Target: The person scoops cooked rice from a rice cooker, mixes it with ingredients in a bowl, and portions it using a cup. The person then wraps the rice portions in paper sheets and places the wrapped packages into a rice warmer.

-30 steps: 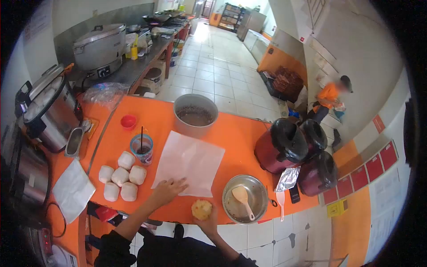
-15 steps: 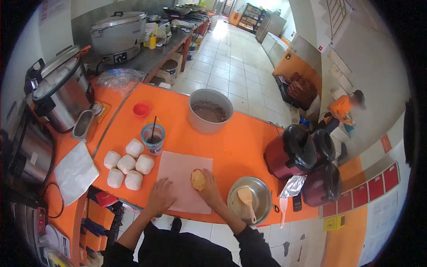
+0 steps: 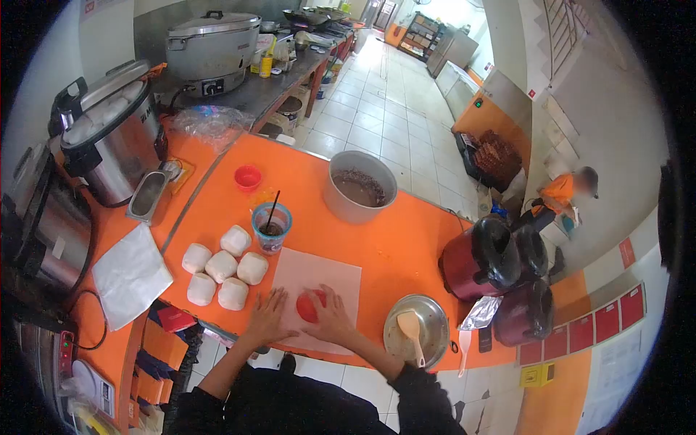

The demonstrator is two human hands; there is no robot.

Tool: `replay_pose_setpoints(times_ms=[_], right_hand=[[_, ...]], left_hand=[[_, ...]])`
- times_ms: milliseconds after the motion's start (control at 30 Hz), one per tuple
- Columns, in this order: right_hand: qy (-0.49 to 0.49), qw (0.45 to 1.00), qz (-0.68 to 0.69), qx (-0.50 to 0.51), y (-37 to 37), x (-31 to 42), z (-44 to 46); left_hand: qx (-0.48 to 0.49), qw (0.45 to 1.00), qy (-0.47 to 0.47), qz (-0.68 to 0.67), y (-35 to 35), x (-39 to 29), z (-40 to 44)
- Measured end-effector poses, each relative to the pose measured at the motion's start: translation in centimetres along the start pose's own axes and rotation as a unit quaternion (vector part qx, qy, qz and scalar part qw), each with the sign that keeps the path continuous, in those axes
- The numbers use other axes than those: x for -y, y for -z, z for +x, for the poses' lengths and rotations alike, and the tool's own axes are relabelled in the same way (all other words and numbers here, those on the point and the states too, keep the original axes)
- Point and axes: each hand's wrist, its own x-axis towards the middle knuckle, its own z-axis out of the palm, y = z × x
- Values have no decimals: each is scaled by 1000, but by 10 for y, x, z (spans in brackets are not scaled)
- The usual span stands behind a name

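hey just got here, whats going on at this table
A person's right hand is on a red cup, seemingly upside down, on a sheet of paper. The left hand is beside it, on the sheet. What is under the cup can't be seen. Six white buns sit to the left, and a metal bowl holding a spatula stands to the right.

The orange counter (image 3: pixel 417 235) is carrying quite a spread. Six white buns (image 3: pixel 220 267) are sitting in a cluster, and a blue-rimmed cup (image 3: pixel 271 232) is standing just beside them. A pale paper sheet (image 3: pixel 319 270) is lying near the front edge. Toward the far edge, a deep grey pot (image 3: pixel 359 205) is standing, with a small red bowl (image 3: pixel 247 177) resting off to its left. Over on the right, a steel bowl (image 3: pixel 436 330), a pale spatula (image 3: pixel 464 350) and dark red urns (image 3: pixel 475 264) are taking up room.
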Motion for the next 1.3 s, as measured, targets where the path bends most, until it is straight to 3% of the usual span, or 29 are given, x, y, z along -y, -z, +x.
replay_pose_setpoints(times_ms=[100, 400, 500, 567, 633, 700, 800, 900, 933, 1000, 1033, 1100, 1133, 1300], right_hand=[[-79, 992, 70, -65, -37, -2, 1], [24, 992, -4, -120, -41, -10, 2], [-4, 992, 40, -116, -21, -1, -5], [-135, 972, 28, -190, -1, -8, -29], [-287, 890, 97, -341, 29, -25, -56], [-430, 815, -80, -380, 29, -64, -97], [-495, 834, -128, -208, 41, -82, -127], [-382, 826, -359, -206, 38, -75, -128], [-356, 867, 2, -348, 28, -68, -122], [-228, 926, 180, -243, -4, -60, -118], [-156, 987, -21, -31, -22, -60, -121], [-18, 997, 67, -36, -27, -14, -127], [-13, 998, 53, -27, -35, -12, -136], [15, 993, -102, 56, -73, -16, -195]], left_hand=[[-17, 1000, -16, 12, -6, 4, -2], [-3, 1000, -25, 16, 4, 5, -4], [-15, 1000, -17, 7, 7, 1, -4], [-20, 1000, -22, -8, 13, -6, -7], [-30, 999, -31, -26, 14, -10, -14], [10, 995, -99, -11, 9, -3, -29], [69, 980, -185, 0, 24, -4, -45], [109, 965, -239, 3, 33, -3, -51], [121, 960, -252, 5, 34, -1, -52], [105, 962, -248, 40, 30, 3, -54], [99, 963, -246, 57, 26, 5, -55], [69, 958, -255, 112, 17, 9, -56], [54, 955, -258, 137, 13, 11, -59], [84, 964, -253, -21, 8, 21, -93]])
